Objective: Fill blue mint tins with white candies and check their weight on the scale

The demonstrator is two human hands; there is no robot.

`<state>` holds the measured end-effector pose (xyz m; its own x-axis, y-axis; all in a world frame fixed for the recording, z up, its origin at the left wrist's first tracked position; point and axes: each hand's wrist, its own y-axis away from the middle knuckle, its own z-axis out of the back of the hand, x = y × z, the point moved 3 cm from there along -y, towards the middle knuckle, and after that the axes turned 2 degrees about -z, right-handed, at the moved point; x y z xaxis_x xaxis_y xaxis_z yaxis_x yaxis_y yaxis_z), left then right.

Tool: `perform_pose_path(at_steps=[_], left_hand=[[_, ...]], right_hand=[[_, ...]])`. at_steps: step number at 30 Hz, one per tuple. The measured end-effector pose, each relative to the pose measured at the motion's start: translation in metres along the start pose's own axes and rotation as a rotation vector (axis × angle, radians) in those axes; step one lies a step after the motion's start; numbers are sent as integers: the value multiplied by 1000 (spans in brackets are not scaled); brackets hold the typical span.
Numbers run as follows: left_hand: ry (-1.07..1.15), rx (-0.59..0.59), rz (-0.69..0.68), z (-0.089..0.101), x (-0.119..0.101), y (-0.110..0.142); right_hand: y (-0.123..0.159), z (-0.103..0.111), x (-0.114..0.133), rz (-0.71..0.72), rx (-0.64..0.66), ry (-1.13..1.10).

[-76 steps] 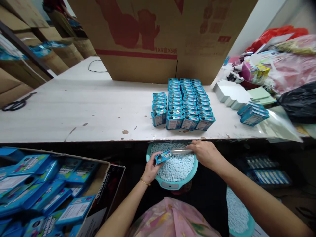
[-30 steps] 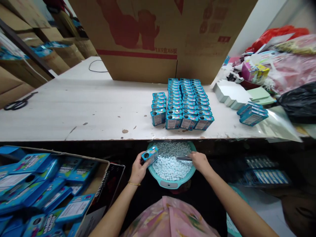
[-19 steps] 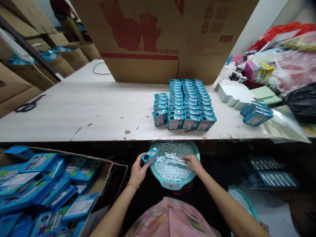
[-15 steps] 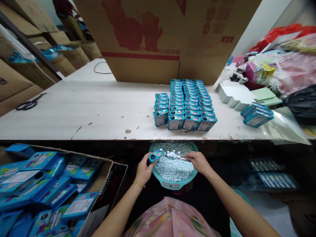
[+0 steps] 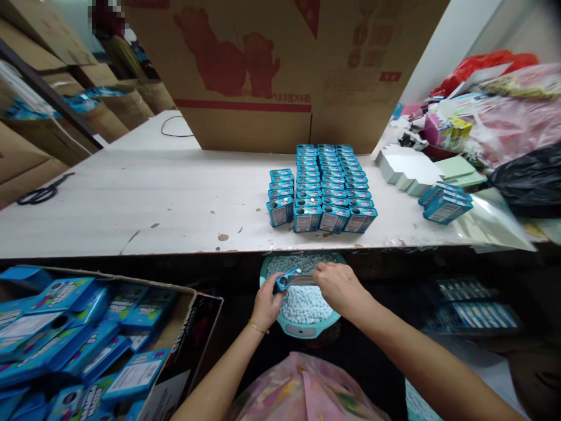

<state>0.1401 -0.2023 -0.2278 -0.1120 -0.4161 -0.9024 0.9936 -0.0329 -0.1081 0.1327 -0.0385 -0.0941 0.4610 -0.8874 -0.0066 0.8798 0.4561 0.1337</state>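
1. Left hand [image 5: 266, 304] was wrapped snugly around one blue box [image 5: 287, 275], thumb and fingers closed in on its sides, no slack that I could spot.
2. Right hand [image 5: 337, 285] was curled tight on the near end of a clear scoop [image 5: 305, 280]. Its tip reached up to the box; couldn't tell if they actually touched, or how full it was.
3. The box sat in the air above the left part of the bowl [image 5: 299, 331]. My guess: stray pellets [image 5: 304, 309] would just drop back in.
4. It was held top side up, probably so the hole was easy to see and get at.
5. Looks-wise: small, narrow, bright blue, colourful print on top, dark round hole at one end, white dot near the other.
6. Beyond the bowl, on the table [image 5: 87, 222], matching boxes [image 5: 308, 219] stood upright in close rows, likely to save space.
7. Left of the bowl, a carton [image 5: 173, 330] held a jumbled pile [image 5: 56, 345] of more, seemingly for easy grabbing.
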Motion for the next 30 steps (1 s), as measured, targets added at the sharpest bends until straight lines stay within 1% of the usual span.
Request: perform_pose_path(at_steps=[3,6,8,10,13,14,16,18,20,21,23,25,26,27,28,29,30], left_hand=[[156,-23,64,10,-2,2],[265,-62,70,29,-16,-7],[277,-87,20,43,-31,-25],[254,-96,-54,53,-43,-51],[162,-63,-159,58,-49,-97],[120,-52,-182,58,-48,-112],[-2,-79,-211,55,-42,-138],[-129,-148,-224,51,-37,-156],[-191,-200,-218,46,-37,-162],[-201,-215,-207,44,-38,-161],[-225,-233,-182,44,-41,-150],[-254,-265,-164,56,-39,-129],[-272,-291,-147,69,-34,-115],[-284,-337,-130,86,-27,-97],[-277,-424,-129,109,-18,-76],[-288,-518,-80,136,-6,-52],[-316,-629,47,166,9,-25]], right_hand=[[14,1,-23,-65,-84,-100],[33,-8,-55,-147,-187,-274],[44,-20,-73,-187,-235,-377],[52,-31,-83,-215,-275,-463],[58,-45,-85,-232,-306,-570],[59,-48,-83,-236,-307,-597],[60,-53,-76,-244,-304,-638],[61,-57,-68,-245,-291,-675],[63,-63,-61,-230,-256,-715],[64,-67,-58,-219,-235,-733],[66,-79,-58,-206,-202,-758],[65,-95,-66,-220,-194,-762],[63,-105,-72,-238,-191,-758],[59,-116,-79,-261,-174,-742],[56,-127,-85,-275,-148,-724],[52,-138,-90,-287,-120,-705],[48,-147,-94,-295,-90,-685]])
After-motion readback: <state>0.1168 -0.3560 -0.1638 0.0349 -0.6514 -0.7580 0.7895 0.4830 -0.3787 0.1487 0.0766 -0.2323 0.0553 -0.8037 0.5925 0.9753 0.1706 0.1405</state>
